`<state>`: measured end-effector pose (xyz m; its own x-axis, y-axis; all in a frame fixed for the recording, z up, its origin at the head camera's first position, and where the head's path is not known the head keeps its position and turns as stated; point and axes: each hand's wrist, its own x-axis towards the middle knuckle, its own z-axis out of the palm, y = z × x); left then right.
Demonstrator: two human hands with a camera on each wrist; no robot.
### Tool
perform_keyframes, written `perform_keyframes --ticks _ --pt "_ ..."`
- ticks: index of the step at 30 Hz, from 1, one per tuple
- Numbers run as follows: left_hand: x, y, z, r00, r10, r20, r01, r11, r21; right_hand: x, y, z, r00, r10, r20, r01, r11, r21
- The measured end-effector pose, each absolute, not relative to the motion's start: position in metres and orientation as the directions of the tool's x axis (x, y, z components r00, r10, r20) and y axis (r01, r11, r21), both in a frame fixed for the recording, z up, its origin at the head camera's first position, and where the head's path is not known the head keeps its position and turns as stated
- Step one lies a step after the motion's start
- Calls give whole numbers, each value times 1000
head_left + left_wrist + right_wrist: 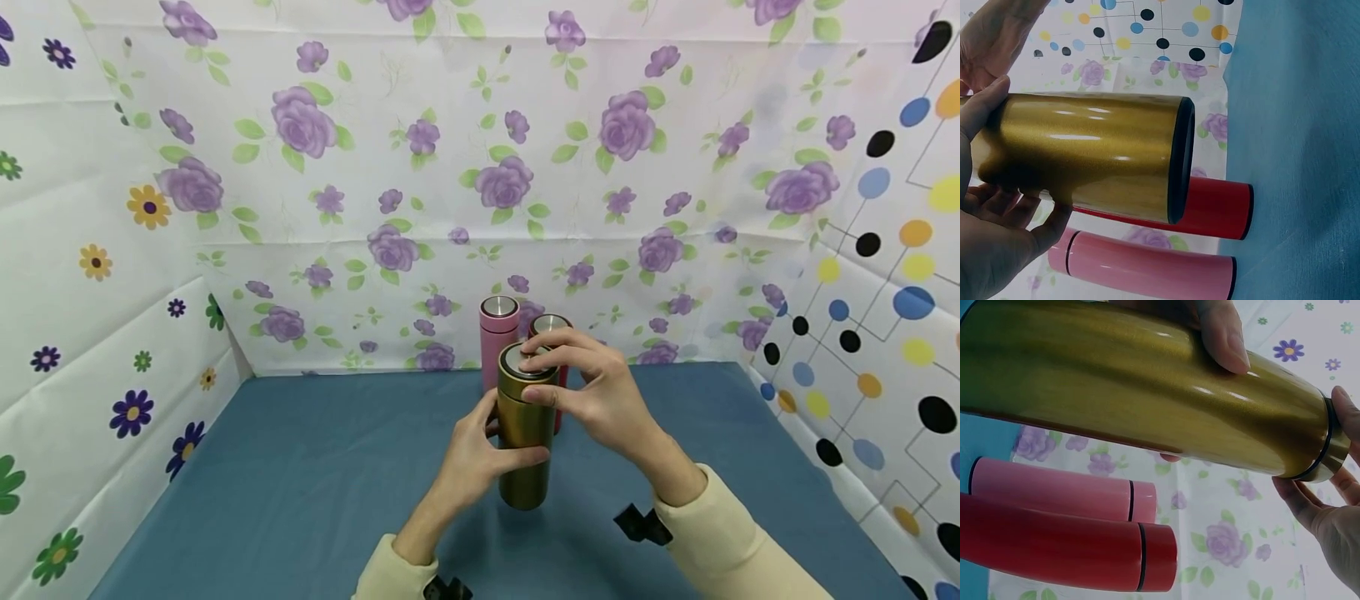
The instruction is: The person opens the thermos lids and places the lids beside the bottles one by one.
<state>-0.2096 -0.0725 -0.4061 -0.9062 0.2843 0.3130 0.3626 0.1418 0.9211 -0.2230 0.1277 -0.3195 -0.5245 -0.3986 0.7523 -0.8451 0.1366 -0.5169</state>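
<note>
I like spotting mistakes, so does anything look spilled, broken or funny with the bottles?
Nothing stands out. The pink bottle and red bottle stand upright and closed, the left hand steadies the gold bottle, and no spill shows on the blue cloth.

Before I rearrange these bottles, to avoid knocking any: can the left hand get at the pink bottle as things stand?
Probably not yet: the left hand is gripping the gold bottle in front of the pink bottle. Once free, it would likely have a clear way from the left.

There's a gold flask (527,427), pink flask (1054,489), red flask (1054,544) and purple-flowered backdrop (504,183).
</note>
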Motion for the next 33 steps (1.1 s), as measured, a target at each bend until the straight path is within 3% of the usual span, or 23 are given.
perform_keyframes --ticks 14,21,28,33 --pt "-211 -75 -406 -880 357 314 376 119 919 -222 134 -316 -540 -448 712 -817 76 -572" --pt "-209 -72 -406 -907 271 323 373 161 914 -219 130 -314 -553 -453 699 -820 147 -553" --pt "-209 -68 -407 -919 177 352 385 209 899 -211 117 -318 -582 -367 726 -813 262 -520" --pt "-209 -68 -410 -916 175 361 393 210 895 -210 110 -322 -554 -311 772 -831 263 -490"
